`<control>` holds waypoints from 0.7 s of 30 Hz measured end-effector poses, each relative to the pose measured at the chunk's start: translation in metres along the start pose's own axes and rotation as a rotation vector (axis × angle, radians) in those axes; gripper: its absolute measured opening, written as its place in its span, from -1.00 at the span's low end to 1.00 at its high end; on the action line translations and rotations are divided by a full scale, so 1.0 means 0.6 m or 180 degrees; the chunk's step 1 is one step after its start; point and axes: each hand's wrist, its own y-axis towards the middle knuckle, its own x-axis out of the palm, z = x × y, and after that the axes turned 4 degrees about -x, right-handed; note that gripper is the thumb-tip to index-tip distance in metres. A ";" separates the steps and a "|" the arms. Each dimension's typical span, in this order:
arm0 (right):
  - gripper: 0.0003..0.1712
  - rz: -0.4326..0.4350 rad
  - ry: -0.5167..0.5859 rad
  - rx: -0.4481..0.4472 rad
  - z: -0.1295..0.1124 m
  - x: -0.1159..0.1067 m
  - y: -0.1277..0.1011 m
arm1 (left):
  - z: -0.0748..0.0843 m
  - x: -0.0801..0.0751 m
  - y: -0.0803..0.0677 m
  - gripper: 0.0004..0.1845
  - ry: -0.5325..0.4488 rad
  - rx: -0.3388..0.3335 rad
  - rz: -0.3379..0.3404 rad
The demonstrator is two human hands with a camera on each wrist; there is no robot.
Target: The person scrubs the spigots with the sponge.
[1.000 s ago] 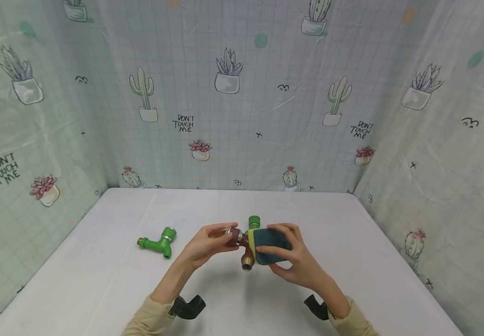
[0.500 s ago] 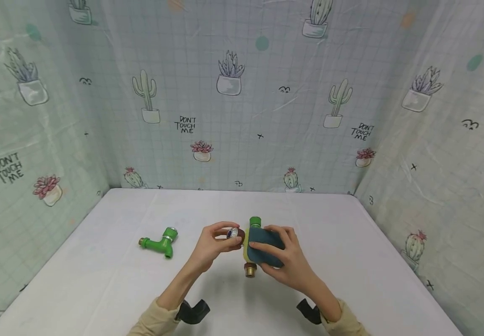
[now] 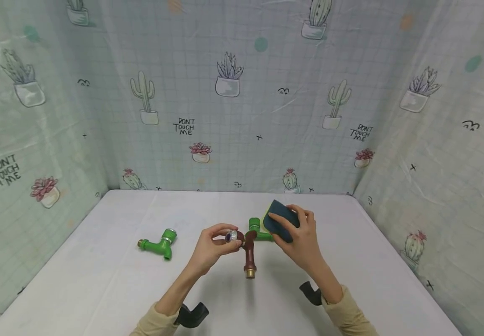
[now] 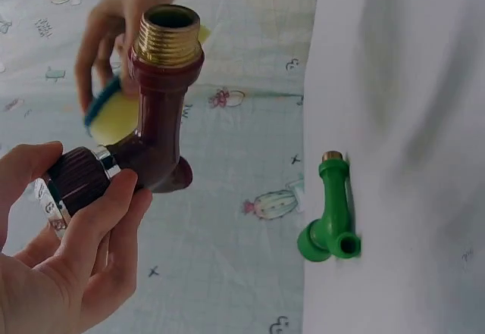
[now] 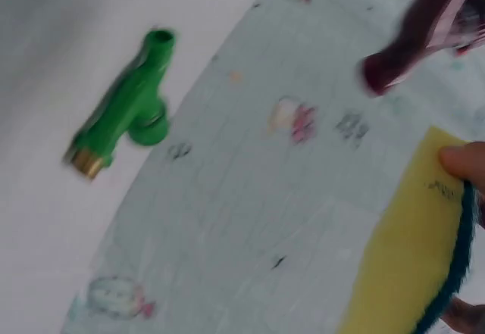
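My left hand [image 3: 210,247] pinches the ribbed knob of a dark red faucet [image 3: 249,256], holding it above the table. Its brass threaded end [image 4: 170,39] points toward the wrist camera in the left wrist view. A yellow sponge with a dark blue-green scouring side [image 3: 281,220] is gripped in my right hand [image 3: 305,240], to the right of the faucet and apart from it. In the right wrist view the sponge's yellow face [image 5: 405,235] shows, with a thumb on its edge.
One green faucet [image 3: 157,245] lies on the white table [image 3: 99,280] to the left. Another green faucet [image 3: 255,226] lies behind the red one, partly hidden by it and by the sponge. A cactus-print cloth [image 3: 242,116] encloses the table's back and sides.
The red faucet has turned so its brass end points toward me. The sponge covered the faucet half a second ago; my right hand has since lifted it away, up and right.
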 end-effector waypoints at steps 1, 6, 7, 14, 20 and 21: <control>-0.39 -0.0052 0.0071 -0.0002 -0.007 -0.003 -0.001 | -0.001 0.001 0.000 -0.61 0.0090 0.0020 0.0115; -0.46 -0.0484 0.0252 -0.0083 -0.052 -0.003 -0.017 | -0.005 0.009 0.003 -0.66 0.0576 0.0179 0.0690; -0.47 -0.0521 0.0198 -0.0103 -0.059 0.000 -0.020 | -0.006 0.011 0.002 -0.67 0.0651 0.0205 0.0773; -0.48 -0.0222 -0.0196 -0.0213 -0.072 0.022 -0.029 | -0.004 0.020 -0.010 -0.68 0.0765 0.0201 0.0852; -0.47 -0.0058 0.0046 -0.0131 -0.059 0.029 -0.021 | 0.010 0.007 -0.011 -0.62 0.0271 -0.0022 0.0527; -0.47 -0.0040 0.0074 -0.0114 -0.056 0.031 -0.019 | 0.010 0.003 -0.010 -0.60 0.0196 -0.0045 0.0465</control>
